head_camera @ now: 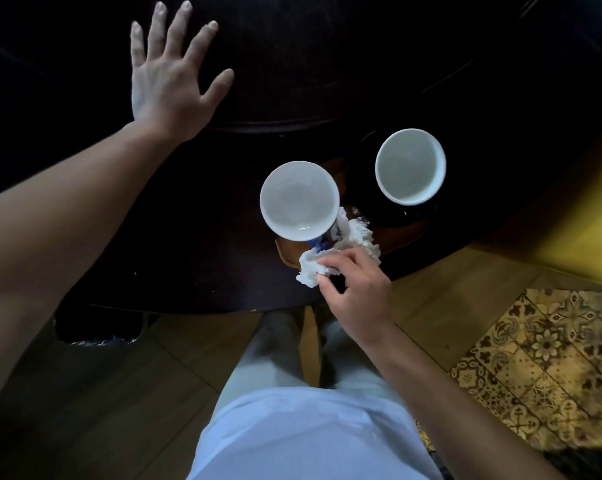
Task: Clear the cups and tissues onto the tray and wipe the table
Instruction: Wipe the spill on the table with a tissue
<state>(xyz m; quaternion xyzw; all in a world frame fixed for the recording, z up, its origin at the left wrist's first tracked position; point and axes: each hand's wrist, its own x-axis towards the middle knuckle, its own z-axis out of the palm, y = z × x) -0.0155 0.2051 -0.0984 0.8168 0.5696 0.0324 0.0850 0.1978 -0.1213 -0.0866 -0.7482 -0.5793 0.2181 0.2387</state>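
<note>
Nearest, my right hand (356,289) pinches the crumpled tissue (330,261) with curled fingers (330,287), beside the near cup (299,200). Under both, the tray (396,233) is hard to make out on the dark worktop (195,216). Beyond stands the second cup (410,167). Farthest, my left hand (169,81) is spread flat, holding nothing.

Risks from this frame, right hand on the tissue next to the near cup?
1. The right hand pinches the crumpled tissue, which lies against the near cup; pulling it could tip the cup.
2. The tray sits near the table edge; a nudge might push it off.
</note>
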